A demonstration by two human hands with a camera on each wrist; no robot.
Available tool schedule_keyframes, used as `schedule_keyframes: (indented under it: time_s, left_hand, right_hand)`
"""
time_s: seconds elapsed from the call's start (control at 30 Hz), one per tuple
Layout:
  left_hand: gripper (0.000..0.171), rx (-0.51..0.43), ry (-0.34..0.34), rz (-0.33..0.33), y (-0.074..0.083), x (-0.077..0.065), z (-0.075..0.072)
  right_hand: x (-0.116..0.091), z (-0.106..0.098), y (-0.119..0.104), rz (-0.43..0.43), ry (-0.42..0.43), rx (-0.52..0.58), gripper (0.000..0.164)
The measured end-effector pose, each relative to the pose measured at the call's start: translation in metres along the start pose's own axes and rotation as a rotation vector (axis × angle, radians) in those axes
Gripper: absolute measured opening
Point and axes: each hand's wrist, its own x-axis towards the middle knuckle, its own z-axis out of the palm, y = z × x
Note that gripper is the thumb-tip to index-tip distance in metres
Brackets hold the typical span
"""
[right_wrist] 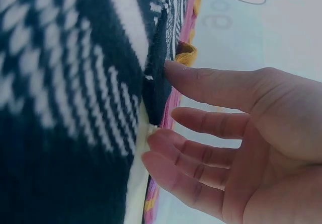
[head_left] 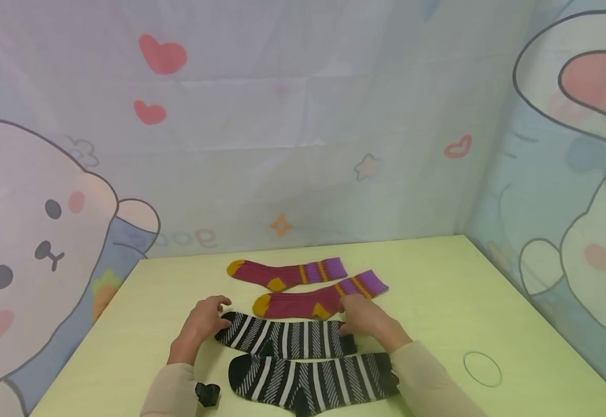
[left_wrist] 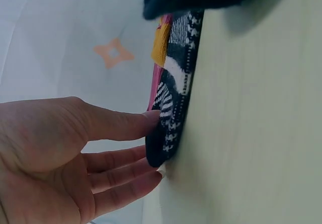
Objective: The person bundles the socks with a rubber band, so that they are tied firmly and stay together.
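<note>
Two black-and-white striped socks lie flat near the front of the table, the upper striped sock (head_left: 303, 339) just beyond the lower striped sock (head_left: 315, 382). My left hand (head_left: 205, 319) is at the black toe of the upper one; in the left wrist view its thumb (left_wrist: 146, 122) touches the toe, the other fingers extended past the tip. At the cuff end is my right hand (head_left: 362, 317), its thumb (right_wrist: 183, 78) against the dark cuff (right_wrist: 159, 90) and its fingers loosely bent and apart from the thumb.
Behind lie two maroon socks with yellow toes and heels and purple cuffs, a far maroon sock (head_left: 287, 274) and a nearer maroon sock (head_left: 297, 302). A thin green ring (head_left: 482, 369) is at the right. A small black object (head_left: 208, 394) sits beside the left sleeve (head_left: 169, 391).
</note>
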Motion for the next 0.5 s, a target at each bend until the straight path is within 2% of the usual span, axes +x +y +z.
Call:
schedule_keyframes:
  time_s: [0.3,0.5]
  left_hand:
    - [0.035,-0.046,-0.009,-0.001,0.0000,0.0005,0.0028]
    - [0.039,-0.068,0.009,0.026,0.0015,0.0005,0.0021]
  right_hand:
    - [0.0009,0.0021,-0.0012,-0.024,-0.038,0.017,0.031]
    - [-0.0007,0.0030,-0.0017,-0.028,-0.046,0.011,0.018]
